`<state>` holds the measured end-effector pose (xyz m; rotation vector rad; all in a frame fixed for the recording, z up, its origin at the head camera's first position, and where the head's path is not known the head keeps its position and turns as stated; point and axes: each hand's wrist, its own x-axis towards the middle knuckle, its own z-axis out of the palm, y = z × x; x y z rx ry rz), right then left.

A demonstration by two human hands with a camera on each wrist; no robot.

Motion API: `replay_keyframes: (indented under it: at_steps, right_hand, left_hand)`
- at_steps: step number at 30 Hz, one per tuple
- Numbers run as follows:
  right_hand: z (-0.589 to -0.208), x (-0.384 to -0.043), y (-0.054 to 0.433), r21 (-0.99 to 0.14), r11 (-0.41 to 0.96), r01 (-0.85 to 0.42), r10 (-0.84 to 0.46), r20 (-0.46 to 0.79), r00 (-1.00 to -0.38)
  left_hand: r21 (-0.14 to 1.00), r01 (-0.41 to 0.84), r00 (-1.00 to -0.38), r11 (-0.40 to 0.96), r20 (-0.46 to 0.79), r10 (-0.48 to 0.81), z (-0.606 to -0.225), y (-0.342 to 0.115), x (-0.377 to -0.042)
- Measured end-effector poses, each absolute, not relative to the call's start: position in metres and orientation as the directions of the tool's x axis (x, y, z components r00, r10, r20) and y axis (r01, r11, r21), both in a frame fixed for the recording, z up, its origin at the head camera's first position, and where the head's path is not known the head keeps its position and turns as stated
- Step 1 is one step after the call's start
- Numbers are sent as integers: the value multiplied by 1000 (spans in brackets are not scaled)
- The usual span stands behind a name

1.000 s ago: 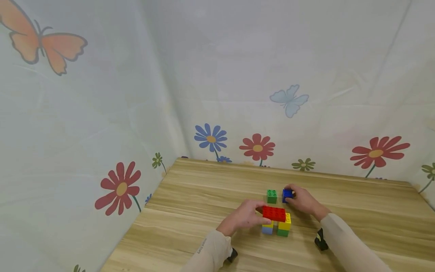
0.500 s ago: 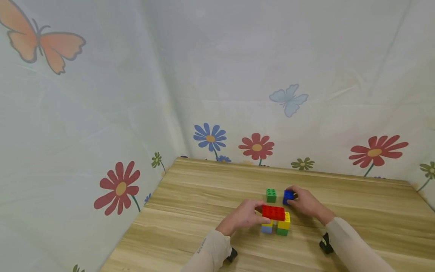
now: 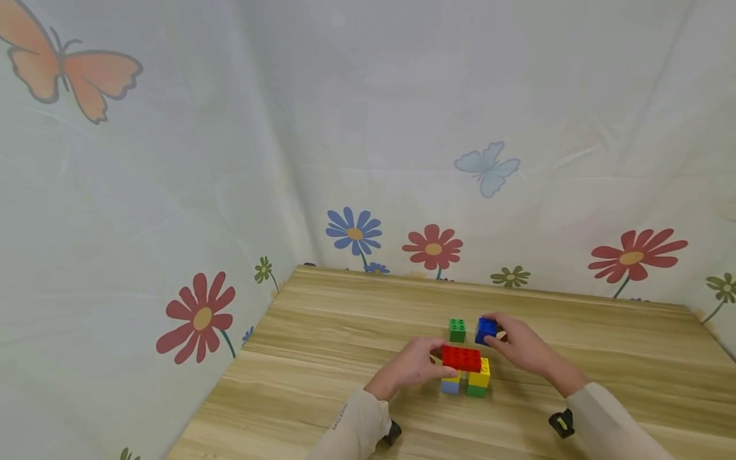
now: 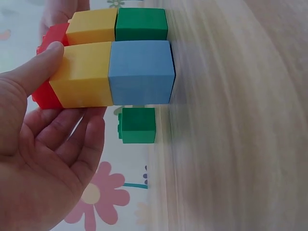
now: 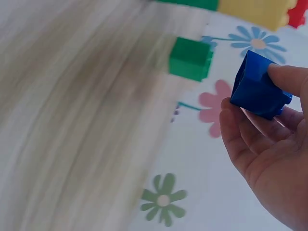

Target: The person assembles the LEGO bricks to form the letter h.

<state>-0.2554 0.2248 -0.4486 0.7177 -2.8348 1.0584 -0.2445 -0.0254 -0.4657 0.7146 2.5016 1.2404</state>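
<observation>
A long red building brick (image 3: 462, 358) spans two short stacks on the table. The left stack is a yellow brick (image 4: 84, 74) on a light blue brick (image 4: 142, 72); the right one is a yellow brick (image 3: 480, 372) on a green brick (image 3: 476, 390). My left hand (image 3: 409, 368) grips the red brick's left end between thumb and fingers. Behind the stacks, my right hand (image 3: 526, 344) pinches a small dark blue brick (image 5: 257, 86), held tilted above the tabletop. A loose green brick (image 3: 457, 330) stands to its left, studs up.
The wooden table (image 3: 345, 319) reaches back to a pale curtain (image 3: 391, 128) printed with flowers and butterflies. A second stretch of curtain (image 3: 103, 211) runs along the left edge. Black wrist pieces (image 3: 561, 423) sit by both sleeves.
My right hand has picked the dark blue brick up off the table and tilted it, its forearm shifting slightly right. The left hand stays on the red brick; the stacks stand as before.
</observation>
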Motion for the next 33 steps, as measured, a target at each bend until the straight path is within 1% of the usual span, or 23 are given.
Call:
replay_keyframes:
  at_steps: [11, 17, 23, 30, 33]
  right_hand:
    - [-427, -232, 214, -586, 630, -509, -448, 260, -855]
    - [-417, -220, 208, -563, 598, -570, -488, 308, -816]
    - [-413, -213, 202, -580, 601, -549, -498, 266, -826]
    - [-416, -211, 197, -572, 584, -576, -528, 271, -805]
    - [-417, -211, 194, -571, 590, -572, -534, 256, -806]
  left_hand:
    - [814, 298, -850, 499, -13, 527, -468, -27, -245]
    - [815, 298, -846, 497, -16, 533, -468, -26, -245]
    - [822, 304, -837, 482, -11, 547, -471, -26, -245]
    - [820, 310, -835, 481, -6, 550, -472, -25, -246]
    - [816, 314, -835, 485, -6, 550, -471, -25, -246]
